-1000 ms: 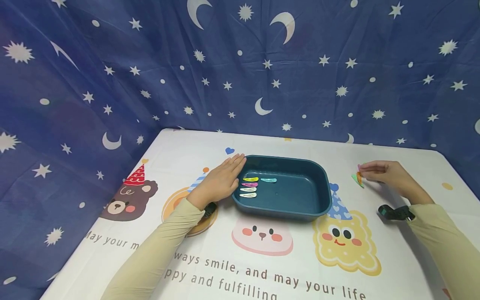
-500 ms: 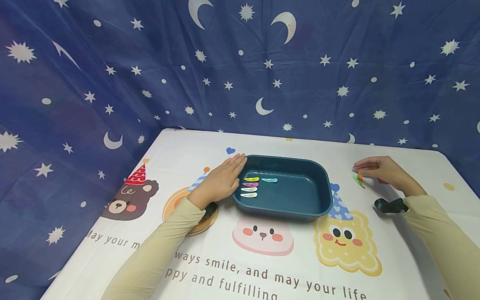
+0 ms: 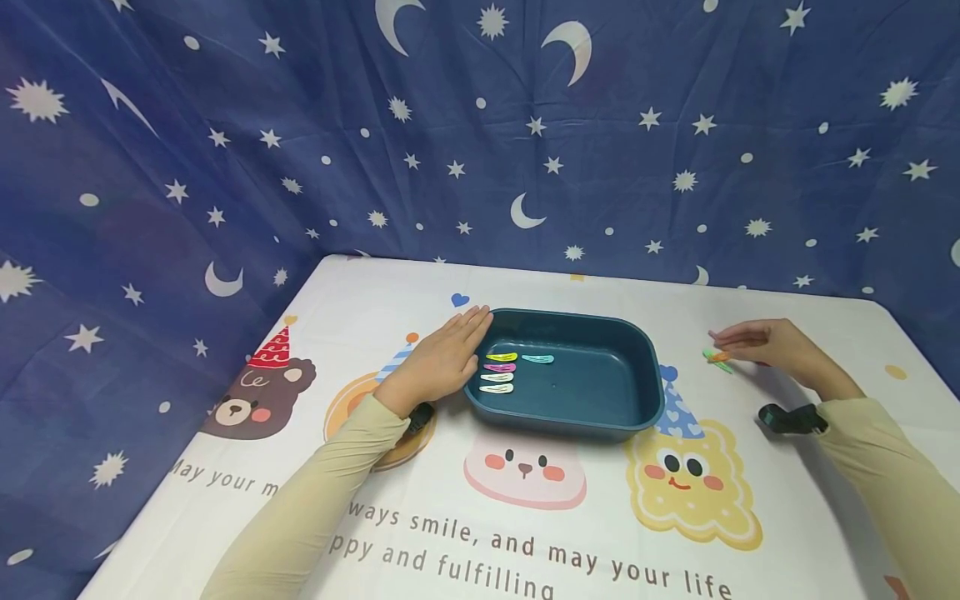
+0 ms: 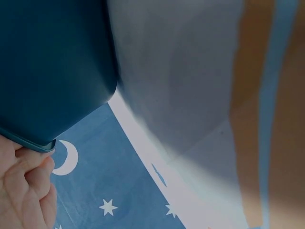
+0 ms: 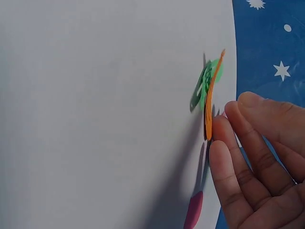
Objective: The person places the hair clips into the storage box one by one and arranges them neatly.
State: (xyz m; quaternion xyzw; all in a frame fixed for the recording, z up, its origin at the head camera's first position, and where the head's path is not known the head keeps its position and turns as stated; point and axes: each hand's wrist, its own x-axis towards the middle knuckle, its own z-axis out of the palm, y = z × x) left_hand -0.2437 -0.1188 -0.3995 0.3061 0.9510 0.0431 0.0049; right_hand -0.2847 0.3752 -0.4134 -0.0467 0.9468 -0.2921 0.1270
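Observation:
My left hand point(image 3: 438, 362) rests with straight fingers along the left rim of the dark teal tray point(image 3: 562, 425). On the tray's floor lie a yellow clip point(image 3: 502, 357), a pink clip point(image 3: 500, 367), two white clips and a light blue clip point(image 3: 537, 359). At right, my right hand point(image 3: 780, 350) is beside a small group of clips on the cloth, its fingers loosely bent. In the right wrist view its fingertips are at an orange clip point(image 5: 209, 109) next to green clips point(image 5: 202, 88); a bit of pink shows behind the fingers.
The table has a white printed cloth point(image 3: 630, 292), with a blue star-patterned cloth point(image 3: 420, 192) behind and at the left. A dark pink piece point(image 5: 193, 210) lies near the right hand's little finger. Dark devices are at both wrists.
My right hand moved slightly left, then back right and down a little. The orange clip has turned from steep to nearly level. My left hand and the tray stay in place.

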